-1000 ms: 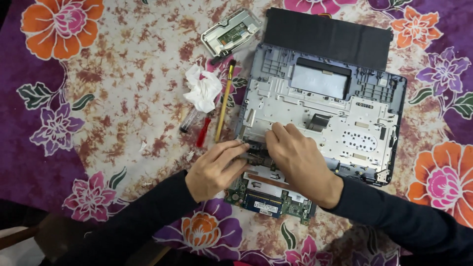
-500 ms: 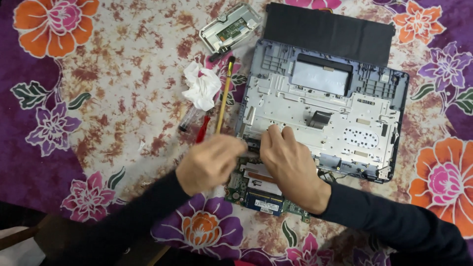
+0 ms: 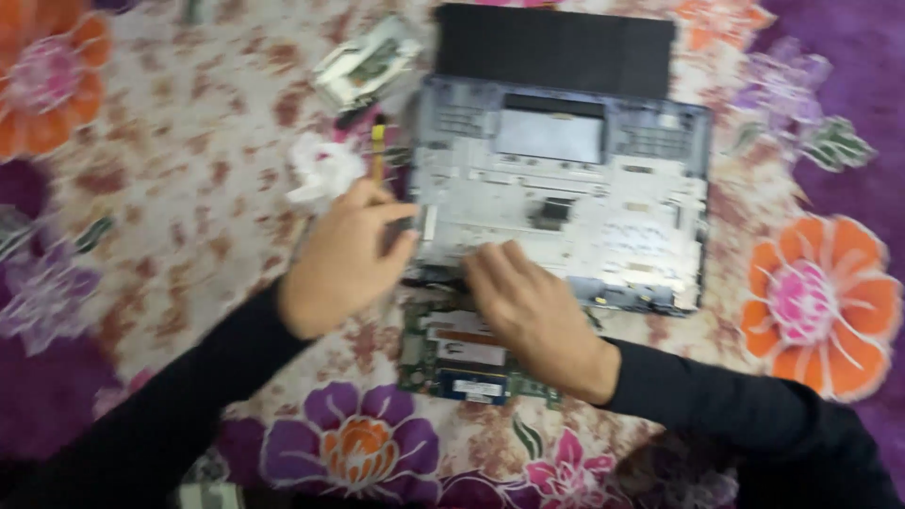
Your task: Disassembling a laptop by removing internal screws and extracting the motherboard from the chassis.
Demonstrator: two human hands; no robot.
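Laptop chassis, stripped to its silver metal frame, lies flat on a flowered cloth, w/ a black panel along its far edge. A green circuit board sticks out from under the near edge, partly hidden by the wrists.

Left hand sits at the chassis's left near corner, fingers curled and thumb reaching toward the frame edge; pic is blurred, so can't tell whether it actually pinches the edge or only presses on it. Right hand lies palm down over the near edge, fingers loosely bent, tips on the metal just where board meets frame; can't tell if it grips anything either.

Around it: crumpled white tissue just left of the frame, a yellow-handled tool beside that, and a small silver drive-like part further back. All close to the left hand, none touched.

Judging by the pose, the board is being worked at the seam w/ the frame. To do that well, I'd say: keep the left hand steadying the corner so the frame doesn't skid on the soft cloth, move the board level rather than twisting, hold it by its edges, not the components. Any ribbon or connector at the seam is hidden under the fingers, so go slow; forcing could bend or crack the board.
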